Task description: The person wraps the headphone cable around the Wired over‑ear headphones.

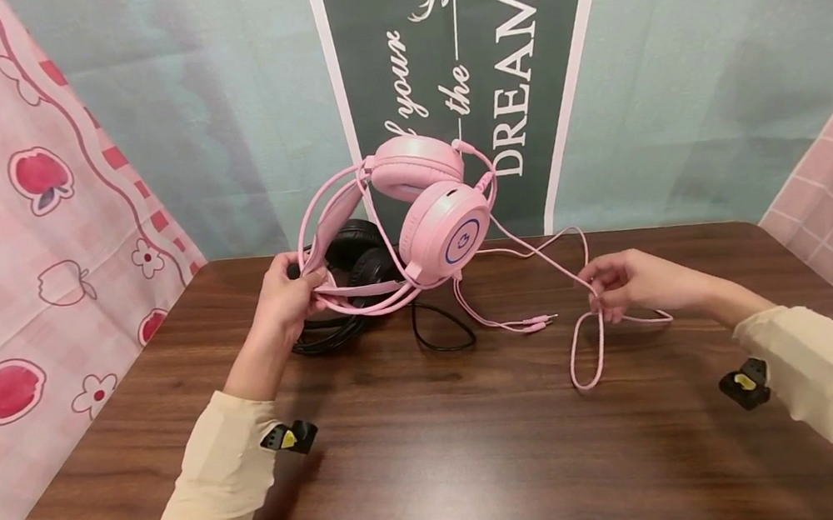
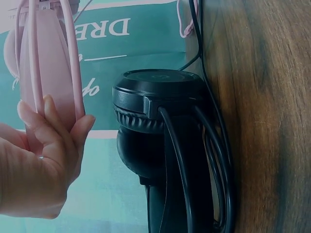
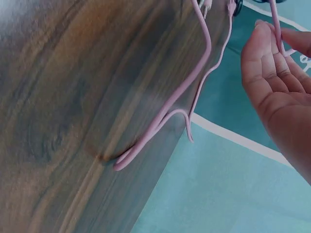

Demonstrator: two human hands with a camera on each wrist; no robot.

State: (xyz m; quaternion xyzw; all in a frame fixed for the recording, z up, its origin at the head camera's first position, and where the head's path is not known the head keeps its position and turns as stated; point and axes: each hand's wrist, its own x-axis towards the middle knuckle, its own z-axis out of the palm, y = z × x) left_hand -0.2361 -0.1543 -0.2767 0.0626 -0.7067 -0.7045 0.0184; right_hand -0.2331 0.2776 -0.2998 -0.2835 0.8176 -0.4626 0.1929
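Our left hand (image 1: 285, 304) grips the headband (image 1: 337, 220) of the pink headset (image 1: 432, 233), raised to that hand's right, while our right hand (image 1: 631, 283) pinches its cable (image 1: 602, 342) (the plugs (image 1: 536, 327) lie on the surface (image 1: 480, 455) between both hands). We judge the step to be sorting that cable, and the next move calls for easing its loop (image 1: 588, 387) straight. The headset's cups (image 1: 414, 160) look smooth and plump, one with a blue ring (image 1: 462, 241); black headphones (image 1: 372, 268) sit behind our left hand

Brown wood-grain table (image 1: 480, 455), pale blue-green backdrop (image 1: 221, 103), pink apple-print cloth (image 1: 18, 265)
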